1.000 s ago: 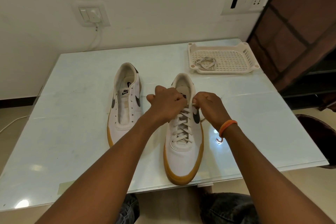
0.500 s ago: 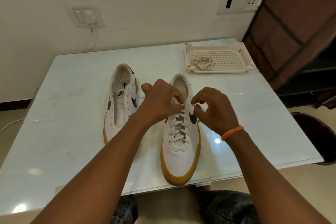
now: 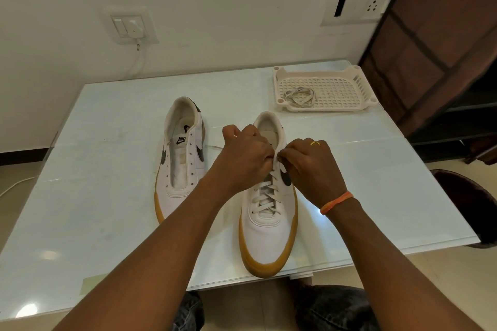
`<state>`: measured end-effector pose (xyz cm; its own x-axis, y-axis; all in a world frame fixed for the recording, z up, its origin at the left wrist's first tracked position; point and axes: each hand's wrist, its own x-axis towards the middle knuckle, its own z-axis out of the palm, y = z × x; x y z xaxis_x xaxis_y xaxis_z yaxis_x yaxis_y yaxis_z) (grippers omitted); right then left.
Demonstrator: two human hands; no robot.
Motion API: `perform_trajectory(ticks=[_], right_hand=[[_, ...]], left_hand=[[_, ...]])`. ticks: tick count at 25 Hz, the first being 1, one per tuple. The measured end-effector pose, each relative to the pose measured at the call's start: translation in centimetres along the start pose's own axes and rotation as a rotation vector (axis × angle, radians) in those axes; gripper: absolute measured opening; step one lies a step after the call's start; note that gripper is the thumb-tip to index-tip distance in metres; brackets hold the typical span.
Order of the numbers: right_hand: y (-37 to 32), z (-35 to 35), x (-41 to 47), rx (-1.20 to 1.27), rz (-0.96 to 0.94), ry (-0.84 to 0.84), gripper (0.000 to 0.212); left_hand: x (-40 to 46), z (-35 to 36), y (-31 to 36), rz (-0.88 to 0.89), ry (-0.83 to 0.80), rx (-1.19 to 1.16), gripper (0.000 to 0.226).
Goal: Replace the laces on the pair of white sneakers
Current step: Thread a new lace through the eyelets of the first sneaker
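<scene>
At centre frame, the lace (image 3: 269, 191) is pinched by both the left hand (image 3: 246, 153) and the right hand (image 3: 309, 161) at the top eyelets of the laced sneaker (image 3: 269, 236). Both ends should be drawn evenly. The unlaced sneaker (image 3: 183, 166) waits at its left on the worktop (image 3: 107, 196).

Soft, even indoor light fills the scene, with bright glare spots on the glossy table (image 3: 94, 196) near its front left corner. Shadows beneath the sneakers (image 3: 269, 223) are faint, while the wide-angle lens bows the wall (image 3: 242, 8) and table edges, and detail stays reasonably sharp throughout.
</scene>
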<state>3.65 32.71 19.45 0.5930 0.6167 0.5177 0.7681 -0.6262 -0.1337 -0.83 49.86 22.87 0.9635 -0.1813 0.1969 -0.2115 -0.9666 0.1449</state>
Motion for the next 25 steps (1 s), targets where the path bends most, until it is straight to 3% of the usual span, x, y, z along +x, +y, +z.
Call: perform_trajectory(ticks=[4, 9, 12, 15, 18, 21, 22, 25], right_hand=[[-1.0, -0.1, 0.6, 0.052, 0.179, -0.092, 0.030], [-2.0, 0.3, 2.4, 0.503, 0.762, -0.310, 0.035], [-1.8, -0.1, 3.1, 0.746, 1.037, -0.392, 0.034], [-0.9, -0.3, 2.3, 0.756, 1.051, -0.340, 0.032], [0.7, -0.5, 1.6, 0.584, 0.994, -0.195, 0.045], [1.9, -1.4, 1.5, 0.586, 1.023, -0.100, 0.054], [2.3, -1.9, 1.4, 0.580, 1.031, -0.120, 0.055], [3.1, -3.9, 1.1, 0.759, 1.170, -0.174, 0.047]], left_hand=[[-0.1, 0.3, 0.2, -0.035, 0.017, -0.100, 0.027], [0.6, 1.2, 1.0, -0.333, -0.121, -0.461, 0.030], [1.2, 0.9, 1.6, -0.446, -0.146, -0.397, 0.036], [1.6, 0.7, 1.3, -0.519, -0.018, -0.339, 0.040], [1.5, 0.2, 0.5, -0.567, 0.146, -0.599, 0.035], [1.1, -0.8, -0.5, -0.583, 0.255, -0.654, 0.019], [0.9, -1.0, -0.7, -0.586, 0.236, -0.643, 0.009], [0.1, -1.1, -1.1, -0.575, -0.004, -0.573, 0.035]])
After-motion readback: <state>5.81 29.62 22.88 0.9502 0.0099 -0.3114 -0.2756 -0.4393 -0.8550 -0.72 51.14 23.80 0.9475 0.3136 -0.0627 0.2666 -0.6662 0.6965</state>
